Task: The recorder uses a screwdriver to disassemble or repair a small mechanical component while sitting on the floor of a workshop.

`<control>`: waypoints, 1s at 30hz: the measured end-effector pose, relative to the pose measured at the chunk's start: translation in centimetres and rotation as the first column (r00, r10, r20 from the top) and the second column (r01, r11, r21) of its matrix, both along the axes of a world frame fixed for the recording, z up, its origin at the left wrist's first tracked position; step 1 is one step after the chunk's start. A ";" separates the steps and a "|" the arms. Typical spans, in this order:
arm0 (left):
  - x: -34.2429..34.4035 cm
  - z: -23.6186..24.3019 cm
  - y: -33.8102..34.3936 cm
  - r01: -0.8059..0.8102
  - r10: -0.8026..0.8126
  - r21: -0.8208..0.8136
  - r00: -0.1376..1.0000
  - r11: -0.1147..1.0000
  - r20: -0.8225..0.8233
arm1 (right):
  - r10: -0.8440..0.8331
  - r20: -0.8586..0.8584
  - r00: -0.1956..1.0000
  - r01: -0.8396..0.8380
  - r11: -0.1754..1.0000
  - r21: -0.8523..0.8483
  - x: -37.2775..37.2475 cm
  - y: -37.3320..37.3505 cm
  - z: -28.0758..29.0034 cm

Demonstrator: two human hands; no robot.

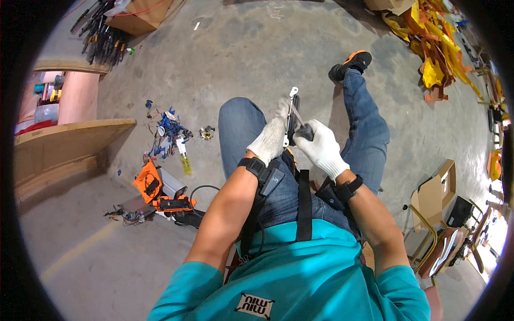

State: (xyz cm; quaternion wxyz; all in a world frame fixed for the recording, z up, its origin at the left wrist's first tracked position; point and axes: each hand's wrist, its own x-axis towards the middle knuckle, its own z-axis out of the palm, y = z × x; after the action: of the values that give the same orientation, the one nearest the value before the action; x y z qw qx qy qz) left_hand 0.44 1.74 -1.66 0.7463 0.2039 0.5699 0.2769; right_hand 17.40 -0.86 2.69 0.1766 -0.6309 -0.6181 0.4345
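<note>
Two gloved hands meet above the person's left knee [235, 120]. Left hand [269, 138] is wrapped closed around a narrow black-and-white part [292, 115], held upright just beyond the knee. Right hand [321, 147], just right of the knee, grips a dark-handled tool [303, 128] whose thin shaft touches the part.

At nine o'clock on the concrete floor [257, 48] lies an orange tool case [148, 182], with a scatter of blue parts [170, 128] just above it. A cardboard box [140, 13] sits at eleven o'clock beside dark tools [101, 32]. Yellow and orange sheets [433, 43] pile at one o'clock; an open carton [435, 195] rests at four.
</note>
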 end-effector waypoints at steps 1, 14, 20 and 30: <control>-0.1 1.3 0.0 -0.001 0.001 0.032 1.000 0.999 0.022 | -0.134 -0.123 0.983 0.120 0.986 -0.113 0.1 0.0 -0.1; -0.5 -0.4 0.3 -0.218 0.217 -0.018 0.955 0.976 0.201 | -0.506 -0.108 0.856 0.355 0.726 -0.589 6.0 1.3 -7.3; -0.4 -0.6 0.3 -0.223 0.224 -0.033 0.950 0.974 0.216 | -0.547 -0.138 0.826 0.387 0.727 -0.567 6.6 1.3 -8.6; -0.9 -1.2 0.1 -0.236 0.228 -0.006 0.933 0.972 0.280 | -0.633 -0.148 0.760 0.461 0.685 -0.564 6.6 1.2 -8.3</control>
State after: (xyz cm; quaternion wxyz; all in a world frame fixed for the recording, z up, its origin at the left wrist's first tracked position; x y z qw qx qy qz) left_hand -0.44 1.85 -2.88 0.7784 0.1045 0.4753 0.3967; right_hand 23.96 0.38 -5.64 0.2333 -0.7290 -0.2258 0.6026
